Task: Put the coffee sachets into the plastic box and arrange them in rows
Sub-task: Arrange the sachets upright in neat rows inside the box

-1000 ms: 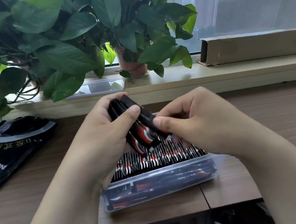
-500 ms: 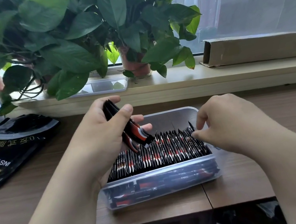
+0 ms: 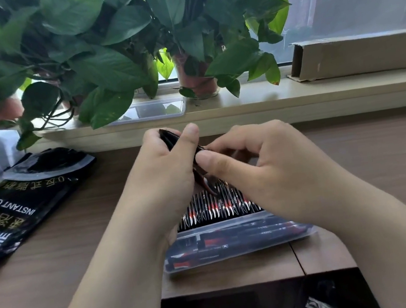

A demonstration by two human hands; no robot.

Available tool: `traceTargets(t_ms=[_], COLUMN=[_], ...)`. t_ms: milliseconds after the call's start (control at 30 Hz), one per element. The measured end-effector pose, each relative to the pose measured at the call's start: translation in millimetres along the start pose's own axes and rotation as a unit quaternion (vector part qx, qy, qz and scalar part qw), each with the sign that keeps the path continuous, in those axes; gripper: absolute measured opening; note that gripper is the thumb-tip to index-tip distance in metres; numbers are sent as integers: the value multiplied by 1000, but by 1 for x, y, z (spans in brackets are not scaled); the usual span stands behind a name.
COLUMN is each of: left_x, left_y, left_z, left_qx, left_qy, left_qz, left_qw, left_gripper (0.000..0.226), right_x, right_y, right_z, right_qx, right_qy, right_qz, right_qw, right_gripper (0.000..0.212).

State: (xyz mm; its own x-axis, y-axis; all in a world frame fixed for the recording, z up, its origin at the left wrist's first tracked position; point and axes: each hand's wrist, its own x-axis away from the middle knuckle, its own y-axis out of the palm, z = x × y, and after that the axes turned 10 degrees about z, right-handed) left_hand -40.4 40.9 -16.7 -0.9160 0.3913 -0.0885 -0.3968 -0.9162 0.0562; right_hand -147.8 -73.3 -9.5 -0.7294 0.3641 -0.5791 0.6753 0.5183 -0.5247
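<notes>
A clear plastic box (image 3: 239,253) sits on the wooden desk in front of me, holding a row of black-and-red coffee sachets (image 3: 216,209) standing on edge, with more lying flat beneath. Above the box my left hand (image 3: 163,176) grips a small bunch of black sachets (image 3: 167,138) between thumb and fingers. My right hand (image 3: 260,168) has come against that bunch, its thumb and fingertips pinching the edge of one sachet. Both hands hide the back half of the box.
A black instant-coffee bag (image 3: 18,201) lies open on the desk to the left. Potted plants (image 3: 193,80) and a clear lid (image 3: 152,110) stand on the windowsill behind, with a cardboard box (image 3: 364,53) at the right. The desk's front edge is just below the box.
My right hand left the right end of the row in the box and moved up and left to the bunch in my left hand. My left hand stayed above the box.
</notes>
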Motion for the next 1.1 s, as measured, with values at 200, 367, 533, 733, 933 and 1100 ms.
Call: traceTargets(t_ms=[200,367,533,733,933,1100], left_x=[1,5,8,5,-1,-7], left_y=[-3,-7,-11,-14,-29,-64], left_z=[4,12,16,18,19,17], left_qx=[-35,28,72,165,57,-289], left_qy=[-7,-62,-59,-84,-58,245], left_qz=[63,63,50,90,61,119], left_qw=[997,996,994,979,995,918], left_gripper=[45,51,19,27,29,28], right_x=[-1,-3,-7,-5,-9,-10], right_y=[7,6,8,22,6,-20], right_z=[-11,-15,-6,-13,-5,-3], right_qx=[-9,34,11,65,63,83], right_qy=[-24,-57,-25,-102,-52,44], right_qz=[-30,-49,-28,-9,-10,-96], right_qw=[999,997,999,993,997,991], right_gripper=[29,19,20,31,14,8])
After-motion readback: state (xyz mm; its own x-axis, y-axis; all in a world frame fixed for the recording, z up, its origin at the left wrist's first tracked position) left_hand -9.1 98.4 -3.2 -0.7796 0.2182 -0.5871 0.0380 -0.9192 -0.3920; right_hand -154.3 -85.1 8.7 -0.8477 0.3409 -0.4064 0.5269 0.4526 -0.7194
